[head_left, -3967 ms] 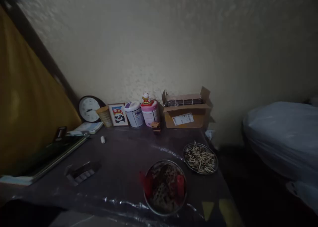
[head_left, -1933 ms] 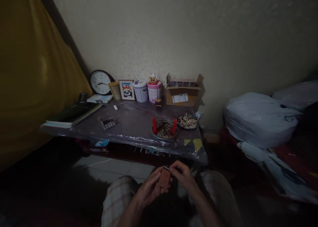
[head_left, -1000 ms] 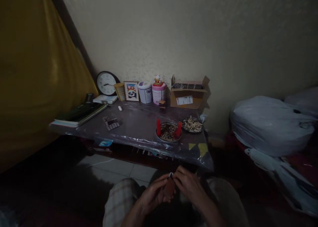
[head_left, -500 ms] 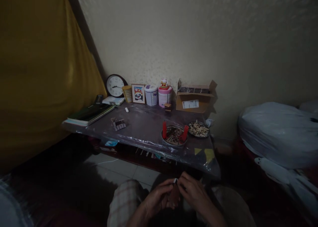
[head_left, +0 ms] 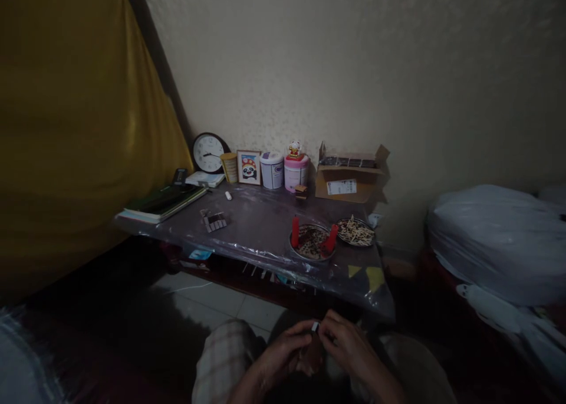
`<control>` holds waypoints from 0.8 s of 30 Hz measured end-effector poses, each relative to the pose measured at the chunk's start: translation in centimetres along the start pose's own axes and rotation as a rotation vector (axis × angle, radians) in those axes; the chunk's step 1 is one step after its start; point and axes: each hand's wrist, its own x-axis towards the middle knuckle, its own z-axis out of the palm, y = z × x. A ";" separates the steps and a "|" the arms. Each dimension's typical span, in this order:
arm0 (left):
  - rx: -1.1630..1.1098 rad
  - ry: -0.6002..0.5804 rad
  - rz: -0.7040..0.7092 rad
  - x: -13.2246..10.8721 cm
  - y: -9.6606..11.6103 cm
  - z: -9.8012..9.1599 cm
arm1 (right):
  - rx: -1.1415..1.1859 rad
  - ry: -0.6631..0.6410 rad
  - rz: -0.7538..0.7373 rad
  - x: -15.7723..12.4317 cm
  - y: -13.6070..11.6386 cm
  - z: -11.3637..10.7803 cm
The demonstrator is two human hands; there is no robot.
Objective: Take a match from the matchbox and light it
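Above my lap, my left hand (head_left: pixel 285 351) is wrapped round a small brown matchbox (head_left: pixel 314 351), whose pale end (head_left: pixel 315 327) points up towards the table. Close against that end, my right hand (head_left: pixel 347 339) has its thumb and fingertips pinched together. Whatever lies in that pinch is too small and dark to make out. Beyond both hands, a round metal plate (head_left: pixel 309 249) on the table carries a red candle (head_left: pixel 295 232) and a second, leaning red candle (head_left: pixel 331 239). Behind it to the right, a dish holds a heap of loose matches (head_left: pixel 355 232).
Plastic film covers the low table (head_left: pixel 256 215). More matchboxes (head_left: pixel 215 221) lie at its left, near books (head_left: pixel 163 204). A clock (head_left: pixel 207 153), a picture frame (head_left: pixel 249 168), tubs (head_left: pixel 272 171) and an open carton (head_left: pixel 349 183) line the wall. A plastic-wrapped bundle (head_left: pixel 495 239) sits right.
The view has shifted slightly. Both hands stay together at the matchbox, its pale end a little lower and the right fingertips still beside it.
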 end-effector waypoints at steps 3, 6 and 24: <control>0.013 0.020 -0.002 0.0 -0.1 0.0 | 0.016 -0.002 -0.006 -0.1 0.0 0.0; 0.029 0.034 -0.014 -0.1 0.1 0.1 | 0.011 -0.007 -0.011 0.0 0.4 0.3; 0.039 0.077 -0.013 0.3 -0.3 -1.0 | 0.023 0.021 -0.018 0.8 0.5 0.7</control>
